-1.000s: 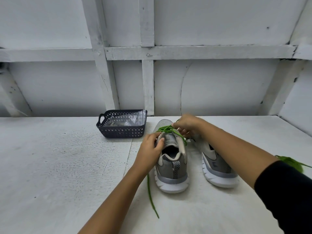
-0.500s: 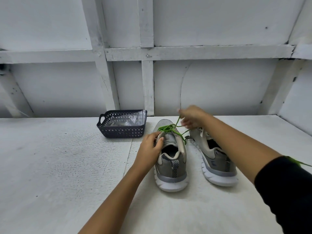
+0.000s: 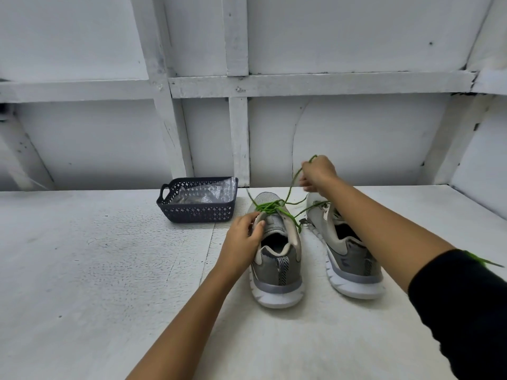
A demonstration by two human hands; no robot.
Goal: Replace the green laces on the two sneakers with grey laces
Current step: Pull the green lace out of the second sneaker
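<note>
Now the green lace (image 3: 270, 207) is coming loose from the sneaker (image 3: 277, 267). A bunch of it sits tangled over the front eyelets, and a strand runs up to the right hand (image 3: 318, 172), whose fingers are closed on it. A second ago that hand was low against the tongue. It has since lifted well above the toe, drawing more lace free, and the tail that lay on the worktop (image 3: 96, 270) beside the heel is gone from there. The left hand (image 3: 244, 234) grips the sneaker's left eyelet edge, steadying it. The second sneaker (image 3: 348, 259) stands just beside it on the right, tilted, with no lace that I can see. Another green strand (image 3: 482, 260) shows past the black sleeve (image 3: 466, 311). A dark basket (image 3: 197, 212) holding a clear bag stands near the toes. By my judgement, unlacing is well along on this sneaker, and no grey lace is threaded yet.
</note>
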